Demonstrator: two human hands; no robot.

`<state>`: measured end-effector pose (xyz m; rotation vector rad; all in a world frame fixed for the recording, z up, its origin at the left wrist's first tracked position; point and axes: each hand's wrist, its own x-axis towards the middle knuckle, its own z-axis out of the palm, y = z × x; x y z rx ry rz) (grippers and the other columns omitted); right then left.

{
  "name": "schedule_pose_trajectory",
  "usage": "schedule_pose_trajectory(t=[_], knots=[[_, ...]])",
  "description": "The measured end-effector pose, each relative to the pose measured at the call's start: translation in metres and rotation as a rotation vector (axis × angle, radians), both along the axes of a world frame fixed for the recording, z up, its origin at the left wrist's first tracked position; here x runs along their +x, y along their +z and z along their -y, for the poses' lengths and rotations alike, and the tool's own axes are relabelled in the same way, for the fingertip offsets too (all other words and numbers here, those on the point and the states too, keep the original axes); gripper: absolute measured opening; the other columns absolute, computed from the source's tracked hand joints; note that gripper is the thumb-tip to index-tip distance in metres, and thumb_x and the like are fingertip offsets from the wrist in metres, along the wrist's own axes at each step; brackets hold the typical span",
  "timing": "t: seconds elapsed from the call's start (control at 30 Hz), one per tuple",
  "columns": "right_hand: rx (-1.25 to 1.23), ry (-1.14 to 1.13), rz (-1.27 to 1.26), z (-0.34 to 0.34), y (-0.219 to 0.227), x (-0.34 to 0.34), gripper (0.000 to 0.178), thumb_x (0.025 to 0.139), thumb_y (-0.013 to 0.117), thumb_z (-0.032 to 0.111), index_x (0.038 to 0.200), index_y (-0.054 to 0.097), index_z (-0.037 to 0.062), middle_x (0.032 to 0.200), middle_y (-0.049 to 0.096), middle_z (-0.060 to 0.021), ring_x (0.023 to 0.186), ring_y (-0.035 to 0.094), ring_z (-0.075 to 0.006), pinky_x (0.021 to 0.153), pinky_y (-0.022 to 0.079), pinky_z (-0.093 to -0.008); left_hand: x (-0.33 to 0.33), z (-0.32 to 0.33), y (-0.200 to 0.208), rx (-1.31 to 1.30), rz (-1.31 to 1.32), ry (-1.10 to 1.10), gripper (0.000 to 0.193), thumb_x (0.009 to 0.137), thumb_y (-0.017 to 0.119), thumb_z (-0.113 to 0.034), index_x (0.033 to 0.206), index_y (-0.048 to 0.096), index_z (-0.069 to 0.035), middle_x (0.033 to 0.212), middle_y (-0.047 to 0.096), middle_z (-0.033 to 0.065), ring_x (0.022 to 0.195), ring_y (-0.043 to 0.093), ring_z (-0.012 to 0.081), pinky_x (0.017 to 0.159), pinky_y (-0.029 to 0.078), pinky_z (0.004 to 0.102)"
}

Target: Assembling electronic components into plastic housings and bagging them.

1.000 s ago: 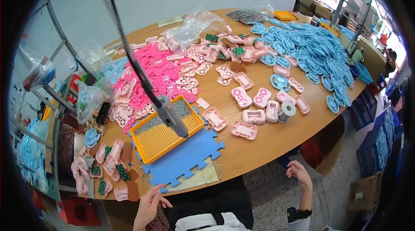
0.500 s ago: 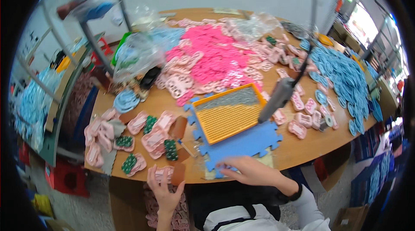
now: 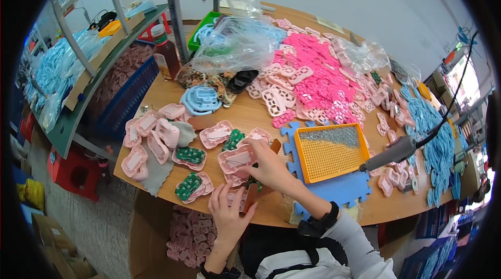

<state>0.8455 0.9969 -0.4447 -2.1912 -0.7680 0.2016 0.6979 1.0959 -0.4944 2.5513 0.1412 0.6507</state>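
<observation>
My left hand (image 3: 228, 210) is at the table's front edge, thumb and fingers on either side of a small pink plastic casing (image 3: 238, 199) beside an upright brown piece (image 3: 251, 196). My right hand (image 3: 269, 167) reaches in above it over a stack of pink casings (image 3: 236, 159), thumb and forefinger apart; its other fingers are partly hidden. Beneath that hand a green circuit board shows only in part. Left of the stack, other green circuit boards (image 3: 189, 186) lie on pink casings, and another board (image 3: 233, 139) rests farther back.
An orange tray (image 3: 308, 174) of small metal pieces stands on a blue foam mat (image 3: 334, 195), with a grey electric screwdriver (image 3: 391, 153) hanging over its right side. Pink parts (image 3: 318, 70) heap behind; blue rings (image 3: 441, 153) pile right. A red-brown bottle (image 3: 166, 54) stands at the far left.
My right hand has moved left from over the blue mat to the casings. My left hand stays at the small casing. The view has turned left.
</observation>
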Motion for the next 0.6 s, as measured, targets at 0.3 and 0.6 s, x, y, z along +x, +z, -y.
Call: schedule_pose_trajectory(t=[0.3,0.6], knots=[[0.625,-0.124,-0.6,0.004,0.028,0.035,0.039,0.087,0.06,0.01,0.121,0.043,0.0041,0.102,0.057,-0.0065,0.092,0.058,-0.0126,0.077,0.049,-0.0261,0.009,-0.004,0.0,-0.069,0.124,0.013,0.047,0.07,0.073,-0.028,0.109,0.058,-0.008,0.122,0.047,0.0141,0.117,0.039,0.0336,0.097,0.029,0.0475],[0.911,-0.068,-1.009,0.003,0.056,0.022,0.032,0.094,0.05,0.016,0.122,0.038,0.0053,0.108,0.057,-0.0116,0.088,0.063,-0.0192,0.073,0.055,-0.0301,0.001,-0.023,0.014,-0.365,0.29,0.034,0.038,0.076,0.065,-0.01,0.112,0.053,-0.004,0.117,0.05,0.0168,0.11,0.046,0.0367,0.093,0.036,0.0465]])
